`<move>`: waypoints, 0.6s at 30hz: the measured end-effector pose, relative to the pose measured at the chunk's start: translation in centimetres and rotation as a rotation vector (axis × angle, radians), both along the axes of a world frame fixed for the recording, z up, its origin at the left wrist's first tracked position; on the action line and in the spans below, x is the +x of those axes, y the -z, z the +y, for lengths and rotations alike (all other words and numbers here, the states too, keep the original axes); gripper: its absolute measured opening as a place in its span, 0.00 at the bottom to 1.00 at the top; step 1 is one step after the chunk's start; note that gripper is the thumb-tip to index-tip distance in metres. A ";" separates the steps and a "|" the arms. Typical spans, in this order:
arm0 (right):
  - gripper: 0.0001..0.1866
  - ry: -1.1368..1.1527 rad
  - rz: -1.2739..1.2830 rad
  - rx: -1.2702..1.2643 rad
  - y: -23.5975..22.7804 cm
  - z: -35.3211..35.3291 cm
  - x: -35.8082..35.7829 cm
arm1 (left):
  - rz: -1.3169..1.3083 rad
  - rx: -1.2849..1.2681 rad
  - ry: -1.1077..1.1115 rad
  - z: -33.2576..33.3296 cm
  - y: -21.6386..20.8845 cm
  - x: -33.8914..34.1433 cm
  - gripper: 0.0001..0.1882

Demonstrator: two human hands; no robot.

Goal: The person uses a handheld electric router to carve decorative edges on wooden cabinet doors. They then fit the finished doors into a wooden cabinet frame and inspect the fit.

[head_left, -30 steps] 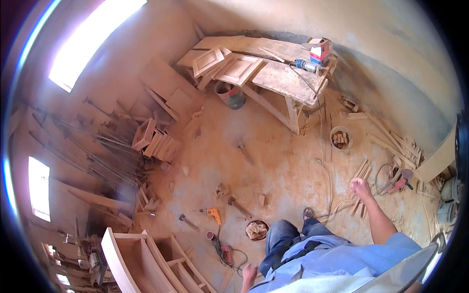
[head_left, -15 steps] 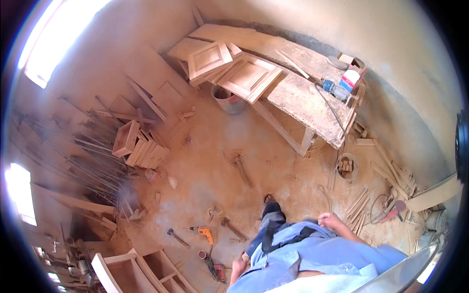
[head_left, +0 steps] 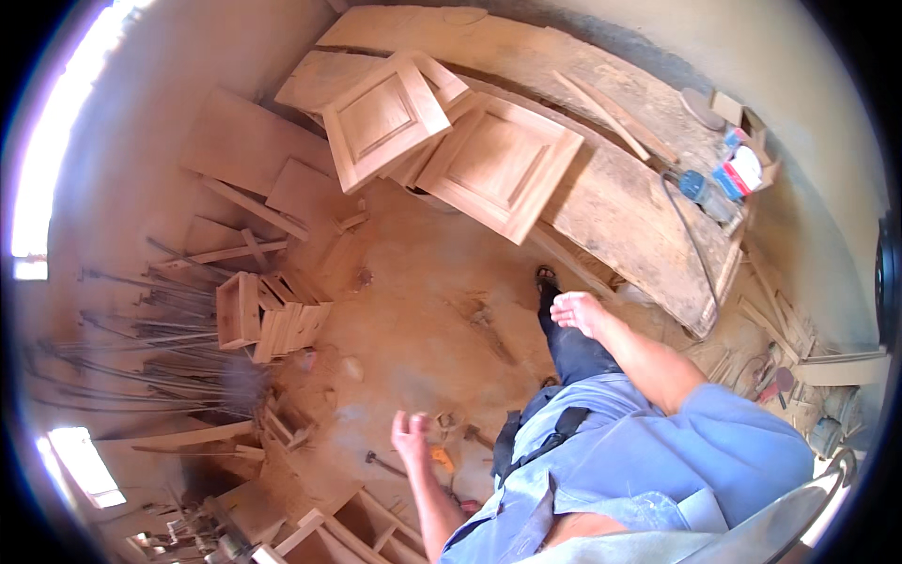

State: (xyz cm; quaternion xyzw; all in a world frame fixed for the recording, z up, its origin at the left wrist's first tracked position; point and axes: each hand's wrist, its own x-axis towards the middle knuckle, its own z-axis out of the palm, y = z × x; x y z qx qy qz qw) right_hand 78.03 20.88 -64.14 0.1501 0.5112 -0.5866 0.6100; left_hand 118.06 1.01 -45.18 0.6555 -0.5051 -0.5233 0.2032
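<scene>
My left hand (head_left: pixel 411 435) is raised over the floor at lower centre, above the orange power drill (head_left: pixel 443 459). Its fingers look loosely parted, with nothing held. My right hand (head_left: pixel 580 313) reaches forward in front of my body, fingers loosely stretched and holding nothing. Ahead of it is the wooden workbench (head_left: pixel 625 240). Panelled wooden cabinet doors lie on the bench: one door (head_left: pixel 507 164) near its front edge, another door (head_left: pixel 387 119) farther left, overlapping other pieces. Both hands are apart from the bench and doors.
On the bench's right end are a blue power tool (head_left: pixel 707 195) with a cord and a small box (head_left: pixel 738 174). Small stacked drawers (head_left: pixel 240 310) and metal rods (head_left: pixel 141 367) stand left. A wooden cabinet frame (head_left: pixel 352 531) is at lower left. A hammer (head_left: pixel 385 462) lies on the floor.
I have moved forward, so the bench and doors appear nearer. Both hands have lifted away from my body, the right swinging forward, the left rising over the floor.
</scene>
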 end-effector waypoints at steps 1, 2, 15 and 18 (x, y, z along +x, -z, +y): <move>0.19 0.050 -0.052 0.059 1.8 -3.0 -2.4 | 0.023 0.127 -0.031 1.1 0.2 -2.3 0.33; 0.21 0.091 -0.107 0.126 3.3 -5.6 -4.2 | 0.043 0.259 -0.074 2.7 0.4 -4.1 0.34; 0.21 0.409 -0.111 0.193 2.5 -17.6 -11.0 | -0.176 0.261 0.257 -12.0 1.0 -18.6 0.35; 0.19 0.331 0.052 0.259 0.8 -11.4 -14.6 | 0.017 0.169 0.225 -20.9 3.4 -22.0 0.38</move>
